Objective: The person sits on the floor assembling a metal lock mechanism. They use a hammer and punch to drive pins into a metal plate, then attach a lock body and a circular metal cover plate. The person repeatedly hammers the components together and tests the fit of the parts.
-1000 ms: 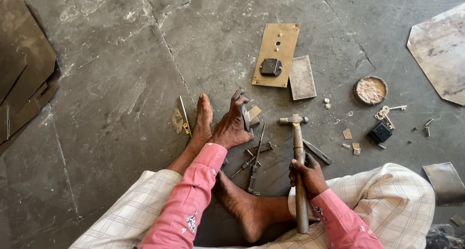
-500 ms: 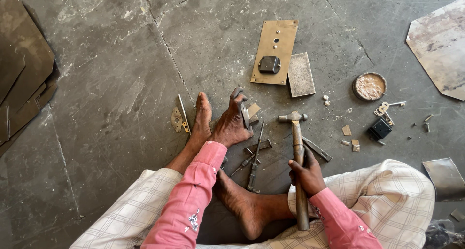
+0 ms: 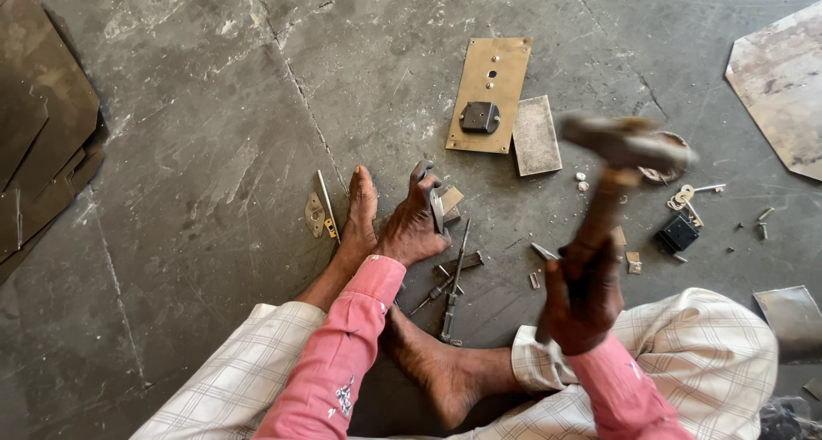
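Note:
I sit on a grey stone floor with bare feet drawn in. My left hand (image 3: 414,226) presses a small curved metal piece (image 3: 435,207) upright against the floor, beside my left foot (image 3: 360,213). My right hand (image 3: 584,293) grips the wooden handle of a hammer (image 3: 623,149); its blurred head is raised in the air, above and to the right of the metal piece. A screwdriver (image 3: 454,279) and other slim tools lie between my hands.
A brass plate with a dark lock block (image 3: 488,93) and a grey metal slab (image 3: 536,135) lie ahead. Keys (image 3: 692,193), a black lock part (image 3: 678,232), a small bowl and loose screws sit right. Metal sheets lie at far left (image 3: 38,140) and right (image 3: 781,89).
The hammer, earlier lying with its head down near the floor, has swung up and to the right in my right hand. My left hand stays on the metal piece.

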